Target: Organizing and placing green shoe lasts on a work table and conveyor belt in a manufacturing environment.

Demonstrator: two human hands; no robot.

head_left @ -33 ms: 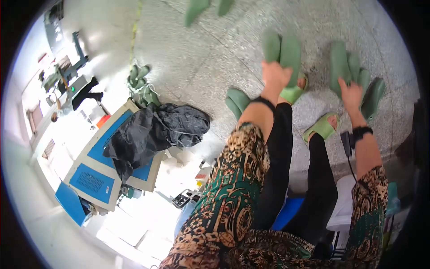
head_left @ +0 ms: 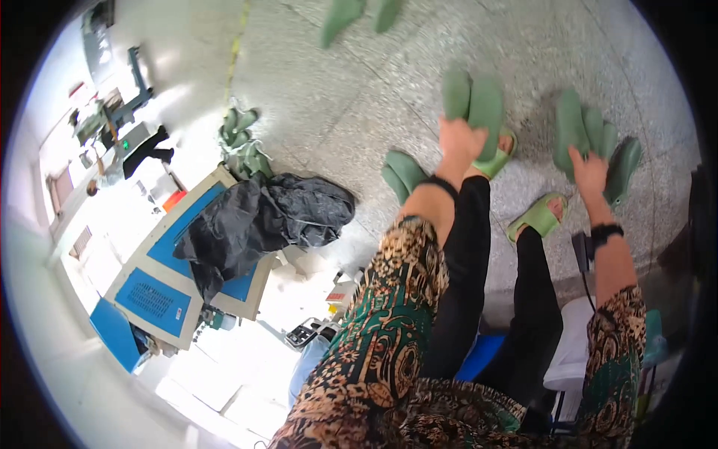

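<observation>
Gripping, left hand [head_left: 461, 140]: fingers narrowed round the near ends of two sole-shaped green pieces [head_left: 487, 108], matte, smooth, round-tipped, side by side.
Gripping, right hand [head_left: 589, 168]: fingers drawn in on the near end of one broad green piece [head_left: 570, 123]; two slimmer green shapes [head_left: 593, 127] show just beside it. Whether these are also held, cannot tell.
Outer piece: one darker green piece [head_left: 622, 172], long and tapered, just right of the right hand; contact uncertain.
Loose pair: two overlapping green pieces [head_left: 407, 168], left of the left hand.
Top edge: two cut-off green pieces [head_left: 342, 19], well apart from both hands.
Cluster: several green shapes [head_left: 239, 135], near the bag; exact count unclear.
Floor [head_left: 314, 105]: hard, speckled grey, dark seams.
Sandals [head_left: 540, 217]: two, light green, one per foot.
Wristbands [head_left: 606, 233]: two, dark, one per wrist.
Bag [head_left: 310, 209]: one, thin, black, crinkled, draped partly over a cream-and-blue cabinet [head_left: 153, 305].
</observation>
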